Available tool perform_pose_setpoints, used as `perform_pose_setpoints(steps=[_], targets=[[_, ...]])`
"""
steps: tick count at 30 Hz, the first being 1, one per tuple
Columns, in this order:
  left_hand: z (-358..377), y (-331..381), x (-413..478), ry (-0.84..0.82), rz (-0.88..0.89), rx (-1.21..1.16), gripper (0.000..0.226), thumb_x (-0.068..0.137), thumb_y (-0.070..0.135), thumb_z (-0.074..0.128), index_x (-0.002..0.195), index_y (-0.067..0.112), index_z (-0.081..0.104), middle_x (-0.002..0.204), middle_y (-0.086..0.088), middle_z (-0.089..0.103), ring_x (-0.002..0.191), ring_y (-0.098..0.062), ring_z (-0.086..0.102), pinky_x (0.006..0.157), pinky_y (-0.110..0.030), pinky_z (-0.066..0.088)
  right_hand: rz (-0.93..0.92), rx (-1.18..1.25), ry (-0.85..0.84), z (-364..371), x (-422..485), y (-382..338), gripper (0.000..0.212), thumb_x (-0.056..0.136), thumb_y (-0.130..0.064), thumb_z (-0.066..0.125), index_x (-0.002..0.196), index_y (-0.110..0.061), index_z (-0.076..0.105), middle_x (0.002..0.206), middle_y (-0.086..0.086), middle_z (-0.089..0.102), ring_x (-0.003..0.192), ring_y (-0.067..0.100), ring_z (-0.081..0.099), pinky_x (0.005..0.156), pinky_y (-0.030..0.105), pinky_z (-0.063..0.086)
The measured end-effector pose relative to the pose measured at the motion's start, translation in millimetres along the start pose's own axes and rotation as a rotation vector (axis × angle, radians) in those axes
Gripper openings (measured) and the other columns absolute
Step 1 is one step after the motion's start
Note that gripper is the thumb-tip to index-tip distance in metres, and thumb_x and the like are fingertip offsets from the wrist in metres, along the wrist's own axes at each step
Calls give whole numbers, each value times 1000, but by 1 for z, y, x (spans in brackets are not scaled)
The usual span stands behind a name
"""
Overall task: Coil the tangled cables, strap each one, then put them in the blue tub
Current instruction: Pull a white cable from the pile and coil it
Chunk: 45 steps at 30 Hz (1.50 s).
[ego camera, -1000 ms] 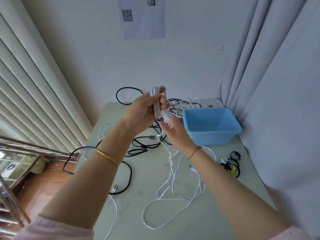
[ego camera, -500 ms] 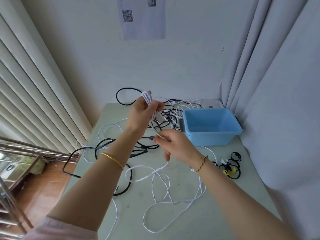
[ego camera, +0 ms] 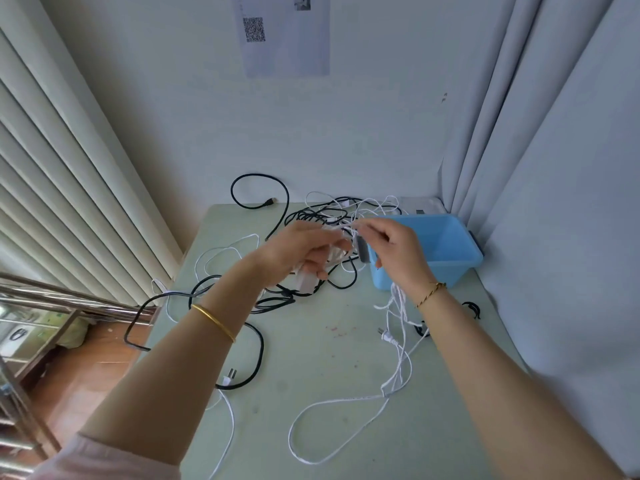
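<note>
The left hand is motion-blurred, and its fingers hide much of the white cable. The right hand covers the left corner of the blue tub. The top edge cuts off the wall paper.

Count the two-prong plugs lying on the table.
2. One white plug lies on the table right of centre; another lies beside the black cable loop near the left edge. The tangle may hide more.

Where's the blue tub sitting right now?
Head view: the blue tub sits at the far right corner of the table beside the curtain, behind the right hand, tangled cables to its left.
</note>
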<state>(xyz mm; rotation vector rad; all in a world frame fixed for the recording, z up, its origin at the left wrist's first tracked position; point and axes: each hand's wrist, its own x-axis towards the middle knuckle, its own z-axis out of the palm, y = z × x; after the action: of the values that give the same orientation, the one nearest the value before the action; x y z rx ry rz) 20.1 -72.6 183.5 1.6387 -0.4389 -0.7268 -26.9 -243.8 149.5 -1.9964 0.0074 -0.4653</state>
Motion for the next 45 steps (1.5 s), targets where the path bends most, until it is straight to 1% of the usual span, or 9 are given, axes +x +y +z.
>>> perform_pose_setpoints(steps=[4,8,11,19,25,31,34,41,45], targets=[[-7,2,5,-232,9,-684,33,91,22,41,77,7,67,44,10,15,32,-5,31,54,-22,50,131,154,-144,20,-15,9,28,98,-24,48,75,-37,56,58,1,37,46,7,36,52,28,50],[-11,1,10,-123,88,-1135,29,93,19,47,71,7,59,45,7,46,40,-7,44,80,-34,56,202,175,-338,32,-26,15,20,97,-7,44,100,-17,61,58,-1,51,49,6,49,59,27,51],[-17,7,12,145,235,-1062,36,103,22,31,75,9,50,78,-8,71,71,-19,70,88,-41,53,284,155,-537,37,-39,20,16,94,-4,48,104,-8,59,62,3,60,51,11,55,57,23,48],[-32,-24,22,526,243,-168,25,95,-8,43,115,5,47,130,-14,52,120,-25,51,96,-35,45,275,142,-674,27,-47,-12,6,89,-9,59,84,-4,59,55,0,54,47,9,48,51,21,43],[-18,-36,12,257,118,529,26,95,-5,42,74,10,38,76,-14,59,61,-13,63,58,-28,51,34,10,-333,10,-20,-26,23,87,-18,63,71,-1,59,57,-4,43,55,5,38,54,20,32],[-9,-22,-2,-66,-99,99,38,103,33,36,72,10,42,50,0,42,48,-21,51,74,-37,46,61,42,-49,0,3,4,6,85,-18,67,82,-16,71,68,-6,63,62,2,51,61,15,40],[-3,-13,-5,-102,-83,84,35,99,23,47,67,12,40,45,3,31,39,-15,39,63,-30,52,109,64,-13,7,1,17,13,87,-22,65,81,-11,69,61,-8,56,58,7,48,60,25,42],[-17,-11,5,154,-116,-251,32,99,17,45,68,12,42,39,5,24,32,-13,31,55,-27,49,317,128,-268,21,-35,46,23,91,-24,60,71,-12,56,61,-3,45,56,9,43,54,8,39],[-18,-14,13,380,-101,-366,27,96,9,46,69,11,41,42,3,25,30,-14,36,61,-33,37,467,363,-351,32,-49,65,9,88,-6,58,92,-9,65,80,1,63,73,9,60,79,24,45]])
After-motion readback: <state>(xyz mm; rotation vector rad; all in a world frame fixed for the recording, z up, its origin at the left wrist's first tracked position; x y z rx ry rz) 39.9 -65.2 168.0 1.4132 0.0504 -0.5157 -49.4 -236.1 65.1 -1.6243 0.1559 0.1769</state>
